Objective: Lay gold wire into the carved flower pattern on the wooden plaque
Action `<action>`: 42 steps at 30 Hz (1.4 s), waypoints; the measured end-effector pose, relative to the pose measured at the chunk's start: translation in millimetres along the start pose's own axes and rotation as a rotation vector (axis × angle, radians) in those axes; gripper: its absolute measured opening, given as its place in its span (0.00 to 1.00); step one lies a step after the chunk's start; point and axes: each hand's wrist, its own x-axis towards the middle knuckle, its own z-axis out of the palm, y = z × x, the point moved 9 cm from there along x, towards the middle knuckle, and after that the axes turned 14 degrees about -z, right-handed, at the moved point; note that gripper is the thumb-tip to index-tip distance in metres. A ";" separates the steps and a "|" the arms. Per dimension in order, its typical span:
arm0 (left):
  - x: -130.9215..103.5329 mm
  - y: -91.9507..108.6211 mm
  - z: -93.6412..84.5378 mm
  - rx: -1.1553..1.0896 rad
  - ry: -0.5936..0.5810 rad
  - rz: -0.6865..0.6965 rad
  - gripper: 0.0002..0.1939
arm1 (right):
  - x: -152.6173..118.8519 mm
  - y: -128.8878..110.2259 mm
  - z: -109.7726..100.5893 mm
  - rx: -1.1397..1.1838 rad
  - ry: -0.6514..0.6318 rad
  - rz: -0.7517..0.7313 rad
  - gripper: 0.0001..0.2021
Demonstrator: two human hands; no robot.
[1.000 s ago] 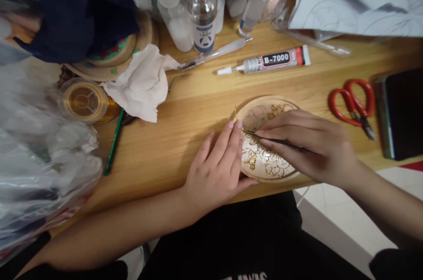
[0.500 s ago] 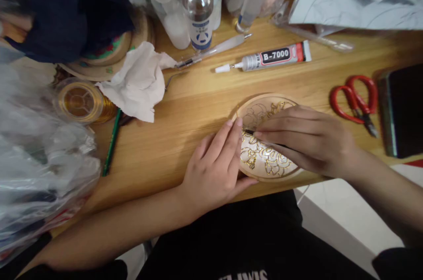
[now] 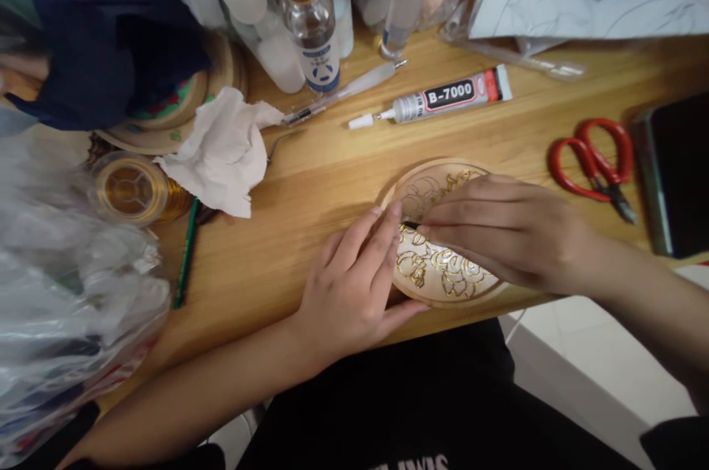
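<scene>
Head view shows a round wooden plate (image 3: pixel 435 293) lying at the near edge of the table (image 3: pixel 271 256), between the two hands. Gold outlines (image 3: pixel 416 279) of flowers cover much of its visible face; thin drawn lines show toward the far side. The left hand (image 3: pixel 348 285) lies along the plate's left side, fingers stretched out, thumb spread apart at the near rim. The right hand (image 3: pixel 504 233) reaches over the plate from the right, its fingers pinched around a slim dark tool (image 3: pixel 410 225). The tool's tip points left, just beside the left fingertips; whether it touches the plate, I cannot tell.

Beyond the plate lies a glue tube (image 3: pixel 451 94) marked B-7000, its white nozzle toward the left. Red-handled pliers (image 3: pixel 600 183) lie to the right, near a phone (image 3: pixel 679 174). Well to the left are a crumpled tissue (image 3: pixel 227 156), a spool (image 3: pixel 130 189) and a green pencil (image 3: pixel 187 256). Bottles (image 3: pixel 318 60) stand at the back.
</scene>
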 end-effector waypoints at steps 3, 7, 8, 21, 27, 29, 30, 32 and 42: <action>-0.8 -0.5 0.0 0.014 0.009 -0.002 0.34 | -1.4 -0.2 -0.4 -0.004 0.011 0.004 0.09; -2.5 -0.8 -0.4 0.048 0.033 -0.013 0.38 | -3.8 0.6 0.1 0.008 0.008 0.016 0.08; -2.9 -0.6 -0.6 0.051 0.039 -0.015 0.38 | -4.2 1.4 -1.6 0.010 0.019 0.025 0.08; -8.2 2.1 -1.3 0.109 0.072 -0.039 0.38 | 19.3 27.1 -16.5 -0.078 -0.075 0.126 0.13; -9.7 2.9 0.2 0.149 0.091 -0.042 0.37 | 38.4 20.3 16.1 -0.260 -0.279 -0.088 0.16; -10.0 2.4 1.2 0.155 0.084 -0.045 0.37 | 40.6 21.9 21.8 -0.229 -0.301 -0.096 0.16; -10.1 2.4 1.2 0.158 0.085 -0.044 0.38 | 41.2 23.1 22.7 -0.217 -0.305 -0.093 0.16; -10.2 2.1 0.5 0.163 0.093 -0.044 0.38 | 41.7 25.1 21.7 -0.193 -0.305 -0.086 0.16; -10.2 1.4 0.8 0.137 0.091 -0.041 0.40 | 38.4 29.2 14.9 -0.141 -0.271 -0.070 0.15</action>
